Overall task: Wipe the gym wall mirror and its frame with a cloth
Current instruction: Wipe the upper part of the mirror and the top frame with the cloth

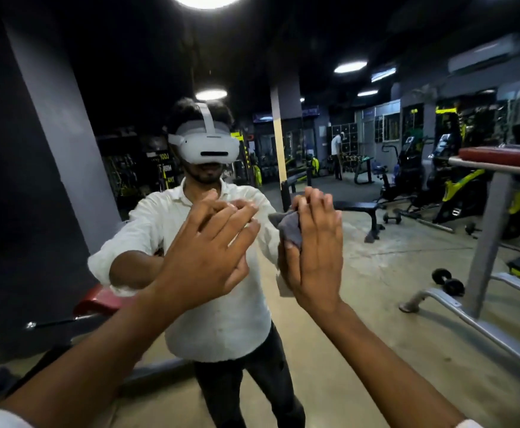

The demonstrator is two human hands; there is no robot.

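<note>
The wall mirror (376, 273) fills the view and reflects me and the gym behind me. My left hand (209, 251) lies flat against the glass at centre, fingers straight and slightly spread, holding nothing. Just to its right, my right hand (314, 251) presses a crumpled grey cloth (289, 227) onto the glass with straight fingers pointing up. The cloth bunches out past the thumb side of that hand. I cannot pick out the mirror's frame.
A grey metal stand with a red pad (499, 156) stands at the right, its legs (456, 307) running across the floor. A dumbbell (447, 282) lies beside it. A red padded bench (98, 301) is low at the left. Benches and machines show in the reflection.
</note>
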